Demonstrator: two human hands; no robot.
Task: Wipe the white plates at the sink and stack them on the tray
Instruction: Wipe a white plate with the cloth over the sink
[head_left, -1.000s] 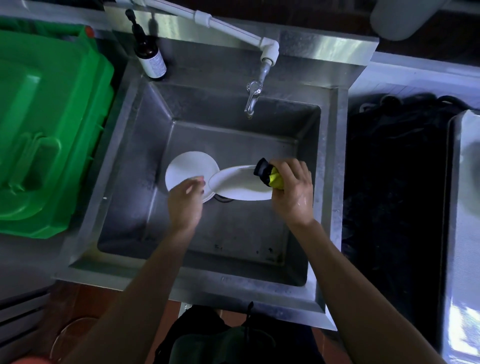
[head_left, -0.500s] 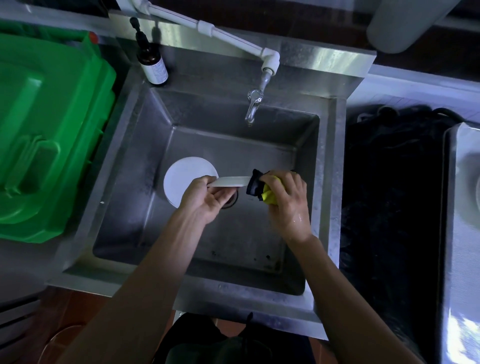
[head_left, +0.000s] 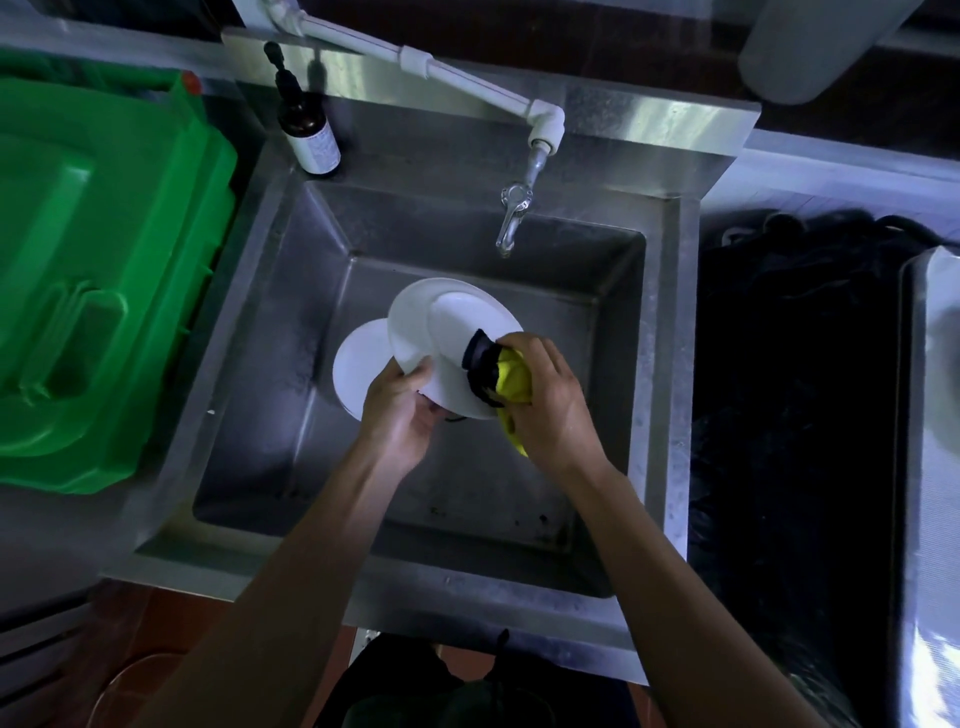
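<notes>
Over the steel sink (head_left: 249, 364) my left hand (head_left: 397, 410) grips the near edge of a white plate (head_left: 436, 322), which is tilted with its underside and foot ring facing me. My right hand (head_left: 550, 400) holds a yellow and black sponge (head_left: 498, 379) pressed against the plate's right side. A second white plate (head_left: 358, 364) lies flat on the sink floor, partly hidden behind the held plate and my left hand.
A tap (head_left: 511, 218) on a white pipe hangs over the basin's back. A brown pump bottle (head_left: 309, 130) stands on the back left corner. A green plastic bin lid (head_left: 98, 280) lies at the left. A steel tray edge (head_left: 930, 467) shows at far right.
The held plate has turned from edge-on to its underside facing me and has risen. My left hand shifted to its near edge; my right hand with the sponge now rubs the underside.
</notes>
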